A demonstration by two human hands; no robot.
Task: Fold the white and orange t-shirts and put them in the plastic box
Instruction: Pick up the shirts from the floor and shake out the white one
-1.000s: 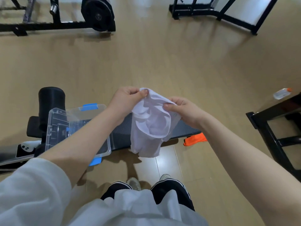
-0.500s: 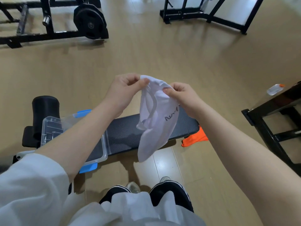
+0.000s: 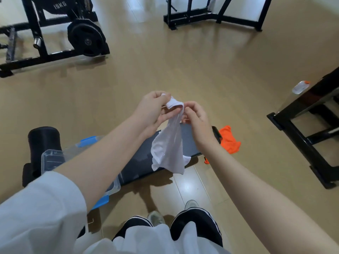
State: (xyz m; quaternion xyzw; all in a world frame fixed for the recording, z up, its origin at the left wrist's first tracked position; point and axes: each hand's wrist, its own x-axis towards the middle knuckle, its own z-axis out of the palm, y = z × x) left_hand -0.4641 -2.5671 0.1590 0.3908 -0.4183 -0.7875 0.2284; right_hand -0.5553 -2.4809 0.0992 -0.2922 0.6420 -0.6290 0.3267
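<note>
Both hands grip the white t-shirt's bunched top in mid-air.

Left hand (image 3: 154,109) pinches the white t-shirt (image 3: 169,147) between thumb and curled fingers; right hand (image 3: 197,120) pinches it just beside. Cloth hangs below the grip, over the desk (image 3: 139,162). Plastic box (image 3: 55,158) sits on the desk, below-left of the grip; orange t-shirt (image 3: 229,140) lies below-right, at the desk's end.

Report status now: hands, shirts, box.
Both hands, left hand and right hand, pinch white t-shirt in air. Orange t-shirt at bench end, unfolded. Plastic box unobstructed.
</note>
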